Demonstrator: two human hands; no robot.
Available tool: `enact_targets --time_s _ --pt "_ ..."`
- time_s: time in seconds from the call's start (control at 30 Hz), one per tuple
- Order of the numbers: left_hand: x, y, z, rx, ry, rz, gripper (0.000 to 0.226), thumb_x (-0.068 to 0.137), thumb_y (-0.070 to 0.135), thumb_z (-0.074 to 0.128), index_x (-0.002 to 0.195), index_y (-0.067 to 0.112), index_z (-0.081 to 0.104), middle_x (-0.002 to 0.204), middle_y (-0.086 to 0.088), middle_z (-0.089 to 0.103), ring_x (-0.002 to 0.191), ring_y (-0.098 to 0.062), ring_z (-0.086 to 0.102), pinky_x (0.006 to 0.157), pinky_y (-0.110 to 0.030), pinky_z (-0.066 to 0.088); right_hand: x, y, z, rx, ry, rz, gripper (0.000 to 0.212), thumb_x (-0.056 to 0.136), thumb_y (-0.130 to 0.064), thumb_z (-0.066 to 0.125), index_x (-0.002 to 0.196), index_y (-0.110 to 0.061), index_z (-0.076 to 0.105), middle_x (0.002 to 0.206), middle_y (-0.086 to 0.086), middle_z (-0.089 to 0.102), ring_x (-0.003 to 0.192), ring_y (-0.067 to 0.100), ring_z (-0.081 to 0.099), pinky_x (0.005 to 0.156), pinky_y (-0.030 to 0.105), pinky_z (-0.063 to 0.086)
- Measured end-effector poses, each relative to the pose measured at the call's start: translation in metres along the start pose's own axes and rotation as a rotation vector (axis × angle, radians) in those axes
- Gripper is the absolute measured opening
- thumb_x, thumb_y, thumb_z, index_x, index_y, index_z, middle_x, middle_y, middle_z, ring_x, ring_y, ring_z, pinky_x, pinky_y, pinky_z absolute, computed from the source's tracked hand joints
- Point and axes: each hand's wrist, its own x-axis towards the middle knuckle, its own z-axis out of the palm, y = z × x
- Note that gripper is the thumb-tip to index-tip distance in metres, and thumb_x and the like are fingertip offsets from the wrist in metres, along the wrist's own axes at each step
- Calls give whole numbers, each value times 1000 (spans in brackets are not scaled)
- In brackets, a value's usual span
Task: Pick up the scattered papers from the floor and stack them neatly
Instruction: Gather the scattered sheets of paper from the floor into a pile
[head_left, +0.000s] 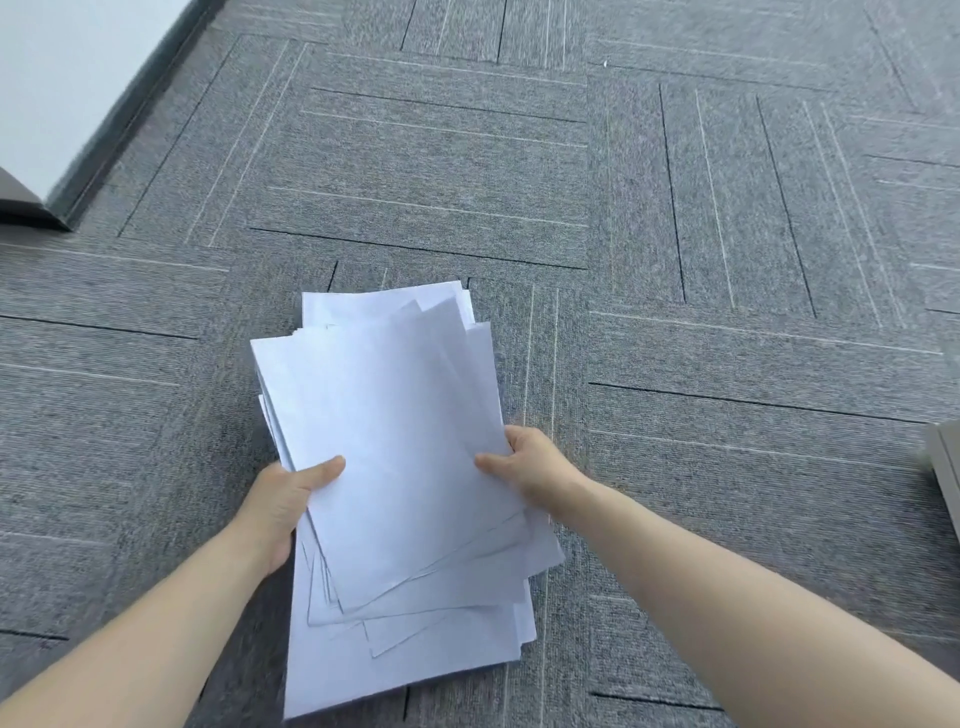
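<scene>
papers (395, 447): one uneven stack, sheets uncountable | hands: two, left (291, 499) and right (524, 462) gripping its sides

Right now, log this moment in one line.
left hand: gripping papers | right hand: gripping papers | stack: uneven | carpet: no loose sheets visible

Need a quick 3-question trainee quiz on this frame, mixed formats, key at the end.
1. True or false: the stack of papers has all its edges squared up.
2. Which hands grip the stack? A) left hand only B) right hand only C) both
3. Fill in: the floor is covered in grey ____.

Key: 1 false, the sheets are fanned and skewed; 2 C, one hand on each side edge, thumbs on top; 3 carpet tiles.
</scene>
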Motion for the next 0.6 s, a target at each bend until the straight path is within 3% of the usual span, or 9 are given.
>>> enact_targets --time_s 0.07,0.17,0.23,0.33,0.47,0.53,0.6 --pt "0 -2 3 16 9 5 30 82 -1 68 111 -5 64 108 -23 68 97 -35 66 95 -52 48 1 -1 -1 -123 35 -8 13 90 -18 66 102 -17 65 97 2 73 86 19 69 88 38 57" --pt "3 -6 5 49 60 36 28 82 -6 65 110 -3 64 107 -23 68 97 -36 66 93 -51 49 2 -3 -10 -400 237 -40 20 89 -32 63 104 -19 62 94 -4 64 91 20 62 82 33 50" --pt "4 -6 6 71 81 65 22 82 -6 66 103 0 66 105 -23 69 94 -36 67 91 -51 51 2 -3 -16 -385 313 -45 22 89 -33 62 107 -22 61 88 -8 58 88 19 59 78 33 48" --pt "4 -2 7 56 60 118 22 83 -6 65 102 5 67 102 -16 71 90 -30 67 89 -44 52 4 -3 -21 -251 335 -77 37 88 -32 67 122 -20 58 87 -5 57 79 16 56 71 31 45" --pt "-3 10 12 -26 -61 177 26 83 -9 61 102 8 68 86 2 77 80 -15 72 75 -30 58 5 -8 -29 56 299 -106 50 81 -35 77 124 -16 59 101 1 68 87 15 67 80 31 55" --pt "-4 16 17 -52 -106 184 26 83 -8 61 102 7 68 90 0 77 84 -18 72 81 -34 56 3 -14 -33 212 218 -89 43 80 -31 79 116 -12 64 103 5 72 85 15 69 74 26 56" --pt "-4 21 21 -101 -142 179 27 81 -6 63 105 5 69 98 -7 76 91 -24 72 89 -40 53 0 -20 -36 397 115 -54 33 81 -21 78 111 -10 68 110 13 74 89 23 71 83 37 59"
